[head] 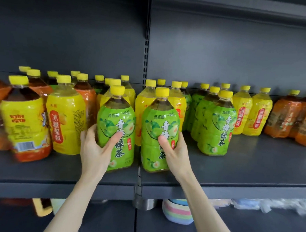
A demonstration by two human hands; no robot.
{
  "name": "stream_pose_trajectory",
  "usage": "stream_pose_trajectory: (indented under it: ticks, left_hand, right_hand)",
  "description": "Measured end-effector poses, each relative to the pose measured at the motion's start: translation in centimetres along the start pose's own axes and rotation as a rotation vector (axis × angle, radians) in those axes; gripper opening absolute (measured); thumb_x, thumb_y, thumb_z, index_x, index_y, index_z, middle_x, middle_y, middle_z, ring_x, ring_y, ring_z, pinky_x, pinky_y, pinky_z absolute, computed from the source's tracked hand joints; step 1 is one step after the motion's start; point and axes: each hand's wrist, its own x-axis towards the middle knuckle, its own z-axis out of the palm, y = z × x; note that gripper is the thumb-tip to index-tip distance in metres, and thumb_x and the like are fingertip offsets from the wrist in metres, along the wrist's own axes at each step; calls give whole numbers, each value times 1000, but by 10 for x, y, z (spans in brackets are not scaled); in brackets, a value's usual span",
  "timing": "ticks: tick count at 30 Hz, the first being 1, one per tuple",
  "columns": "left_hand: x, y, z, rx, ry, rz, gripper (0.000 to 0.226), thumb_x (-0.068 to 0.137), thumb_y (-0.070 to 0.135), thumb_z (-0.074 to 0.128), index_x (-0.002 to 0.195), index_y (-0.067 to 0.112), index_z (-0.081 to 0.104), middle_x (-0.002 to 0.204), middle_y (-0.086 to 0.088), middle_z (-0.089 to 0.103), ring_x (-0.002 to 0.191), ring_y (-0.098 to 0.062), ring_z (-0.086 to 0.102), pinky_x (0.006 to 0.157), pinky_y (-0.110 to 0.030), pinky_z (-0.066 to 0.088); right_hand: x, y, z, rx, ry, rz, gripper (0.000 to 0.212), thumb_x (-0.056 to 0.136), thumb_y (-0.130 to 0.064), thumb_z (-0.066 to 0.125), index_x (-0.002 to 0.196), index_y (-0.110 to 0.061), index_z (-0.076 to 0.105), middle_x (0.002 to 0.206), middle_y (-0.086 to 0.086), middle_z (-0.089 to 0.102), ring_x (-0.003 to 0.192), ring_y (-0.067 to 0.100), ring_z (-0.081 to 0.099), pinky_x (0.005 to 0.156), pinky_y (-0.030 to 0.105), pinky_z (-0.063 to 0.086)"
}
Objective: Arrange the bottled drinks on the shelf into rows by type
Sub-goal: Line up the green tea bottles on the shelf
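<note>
Two green-labelled tea bottles with yellow caps stand side by side near the front of the dark shelf [234, 173]. My left hand [95, 148] grips the left green bottle [118, 117], thumb across its label. My right hand [175, 152] grips the right green bottle [159, 123] the same way. More green bottles [215, 126] stand in a group to the right. Yellow-labelled bottles [67, 116] and orange-labelled bottles [283, 119] are mixed along the shelf.
A yellow and orange bottle [24, 123] stands at the front left. Two yellow bottles [251, 114] sit right of the green group. A vertical slotted upright [145, 62] splits the back panel. Below the shelf lie striped bowls [177, 213] and wrapped goods [268, 204].
</note>
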Motion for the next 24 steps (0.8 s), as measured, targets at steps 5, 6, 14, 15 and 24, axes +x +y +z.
stream_pose_trajectory:
  ticks: [5, 6, 14, 15, 24]
  left_hand:
    - [9, -14, -26, 35, 27, 5, 76, 70, 54, 64, 129, 7, 51, 122, -8, 49, 111, -16, 45, 93, -30, 35]
    - [11, -17, -28, 48, 30, 9, 77, 72, 55, 65, 129, 6, 50, 124, -10, 49, 112, -17, 45, 93, -28, 34]
    - [2, -18, -21, 27, 63, 8, 78, 74, 48, 57, 138, 6, 39, 133, -15, 41, 124, -25, 41, 95, -25, 30]
    - [-1, -17, -19, 21, 79, 10, 78, 76, 47, 58, 139, 6, 37, 134, -16, 39, 125, -25, 40, 96, -25, 30]
    - [-43, 9, 23, 50, 352, 378, 53, 82, 23, 67, 126, 4, 45, 126, -12, 38, 119, -27, 40, 106, -29, 30]
  right_hand:
    - [3, 5, 36, 28, -48, 17, 52, 86, -31, 69, 131, -18, 48, 116, -7, 69, 106, 6, 66, 94, 33, 53]
    - [3, 5, 40, 21, -61, 18, 53, 86, -31, 69, 132, -18, 46, 116, -9, 68, 106, 4, 65, 93, 31, 52]
    - [7, 6, 59, -113, -105, 12, 64, 85, -46, 66, 138, -22, 41, 133, -4, 49, 127, 8, 41, 109, 32, 36]
    - [7, 5, 57, -151, -125, 4, 60, 87, -46, 63, 138, -23, 43, 135, -5, 45, 129, 8, 33, 109, 30, 32]
    - [56, -5, -10, -323, 180, -13, 69, 93, -40, 58, 149, -14, 25, 152, 8, 23, 140, 24, 20, 112, 34, 20]
